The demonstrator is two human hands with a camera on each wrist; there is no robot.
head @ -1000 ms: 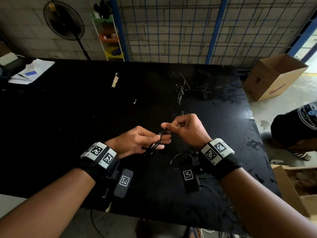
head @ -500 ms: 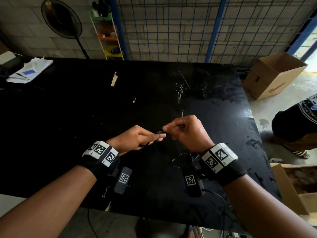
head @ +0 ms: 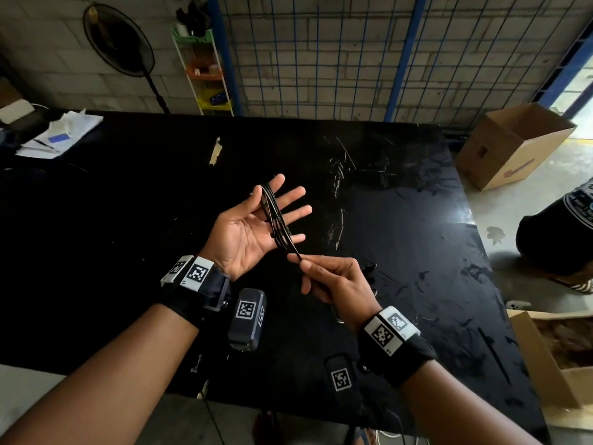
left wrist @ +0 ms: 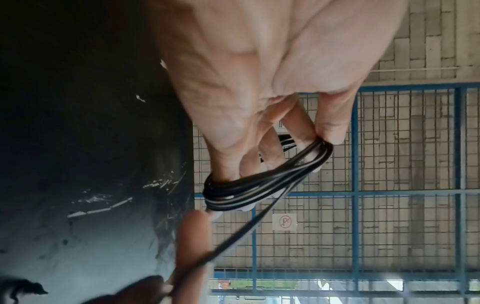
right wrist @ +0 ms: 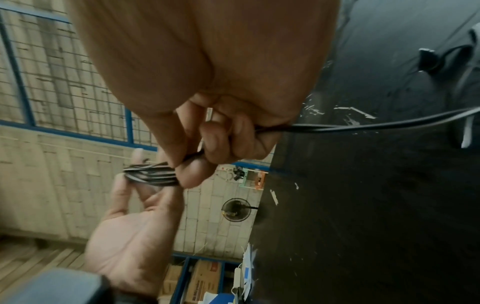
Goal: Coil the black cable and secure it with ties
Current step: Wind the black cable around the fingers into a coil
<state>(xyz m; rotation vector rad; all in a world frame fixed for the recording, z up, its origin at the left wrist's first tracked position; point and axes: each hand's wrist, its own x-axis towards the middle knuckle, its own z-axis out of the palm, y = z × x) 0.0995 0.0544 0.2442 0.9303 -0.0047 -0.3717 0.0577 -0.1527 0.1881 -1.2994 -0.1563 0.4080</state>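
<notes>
My left hand [head: 248,231] is held palm up above the black table [head: 128,203], fingers straight and spread. The black cable [head: 272,213] is wound in several loops around those fingers; in the left wrist view the coil [left wrist: 259,185] hangs on the fingers with the thumb touching it. One strand runs from the coil down to my right hand [head: 330,281], which pinches it between thumb and forefinger just below the left palm. In the right wrist view the loose cable [right wrist: 363,126] trails out of the right hand [right wrist: 221,139] toward the table.
Thin light strips [head: 337,168] and dark scraps [head: 491,348] lie scattered over the table's right half. Papers [head: 61,136] sit at the far left corner. Cardboard boxes [head: 513,142] [head: 545,358] and a crouching person [head: 558,232] are at the right. A wire fence [head: 321,53] stands behind.
My left hand has turned palm up and spread its fingers, showing the coil around them. My right hand has dropped below the left hand, still pinching the strand.
</notes>
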